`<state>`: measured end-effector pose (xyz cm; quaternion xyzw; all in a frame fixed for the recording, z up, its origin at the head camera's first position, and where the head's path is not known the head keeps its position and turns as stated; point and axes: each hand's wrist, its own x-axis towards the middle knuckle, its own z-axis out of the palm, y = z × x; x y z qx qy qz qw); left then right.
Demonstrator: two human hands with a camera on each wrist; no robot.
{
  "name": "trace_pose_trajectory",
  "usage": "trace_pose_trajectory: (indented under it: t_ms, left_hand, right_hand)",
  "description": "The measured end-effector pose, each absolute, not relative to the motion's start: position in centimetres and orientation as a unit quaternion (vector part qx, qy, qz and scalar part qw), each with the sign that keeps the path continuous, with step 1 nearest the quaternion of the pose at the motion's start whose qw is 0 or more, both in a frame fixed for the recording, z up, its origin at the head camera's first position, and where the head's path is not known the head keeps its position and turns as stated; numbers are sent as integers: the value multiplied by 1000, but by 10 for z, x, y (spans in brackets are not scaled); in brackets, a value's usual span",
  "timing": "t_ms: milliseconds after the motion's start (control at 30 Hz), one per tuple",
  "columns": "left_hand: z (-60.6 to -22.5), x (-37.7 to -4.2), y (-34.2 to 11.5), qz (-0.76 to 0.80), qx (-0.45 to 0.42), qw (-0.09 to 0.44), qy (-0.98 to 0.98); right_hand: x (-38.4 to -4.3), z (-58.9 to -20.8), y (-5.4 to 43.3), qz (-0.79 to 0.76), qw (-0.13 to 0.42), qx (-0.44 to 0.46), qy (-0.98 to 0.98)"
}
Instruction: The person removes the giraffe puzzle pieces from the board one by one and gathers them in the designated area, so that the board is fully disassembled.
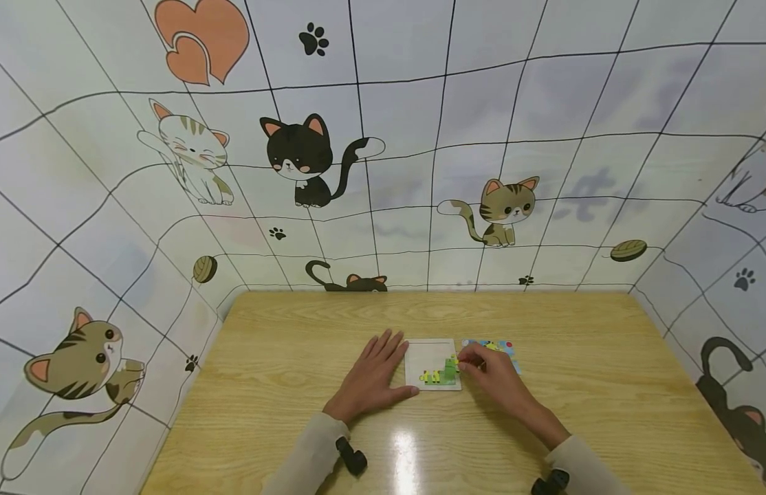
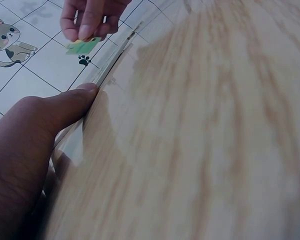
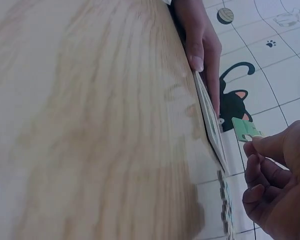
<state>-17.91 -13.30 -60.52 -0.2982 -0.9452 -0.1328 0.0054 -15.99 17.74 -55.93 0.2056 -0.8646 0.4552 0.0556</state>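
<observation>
A shallow white puzzle tray (image 1: 423, 352) lies on the table, with green and yellow puzzle pieces (image 1: 431, 377) along its near edge toward the right corner. My left hand (image 1: 373, 375) rests on the table at the tray's left side, fingers extended, its thumb against the near left corner. Thumb and fingers of my right hand (image 1: 497, 378) pinch a green puzzle piece (image 3: 242, 129) above the tray's right edge. That same piece (image 2: 82, 47) shows raised over the tray in the left wrist view.
Right of the tray, partly under my right hand, lies a colourful blue patch of puzzle pieces (image 1: 513, 359). The wooden table (image 1: 284, 344) meets a wall (image 1: 408, 172) printed with cats at the back, with side walls left and right.
</observation>
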Motion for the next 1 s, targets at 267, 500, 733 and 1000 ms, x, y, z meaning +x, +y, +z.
trace_pose_trajectory:
  t_ms: [267, 500, 733, 1000]
  left_hand:
    - [-602, -179, -133, -136, -298, 1, -945]
    - [-604, -179, -133, -135, -300, 6, -944]
    - [-603, -178, -133, -137, -299, 4, -944]
    - [-601, -178, -133, -134, -298, 1, -945]
  right_hand:
    - [-155, -563, 196, 447, 68, 189, -872]
    - [-152, -566, 207, 443, 73, 195, -872]
    - [-151, -570, 215, 437, 65, 194, -876]
    - [-153, -571, 216, 427, 51, 194, -882]
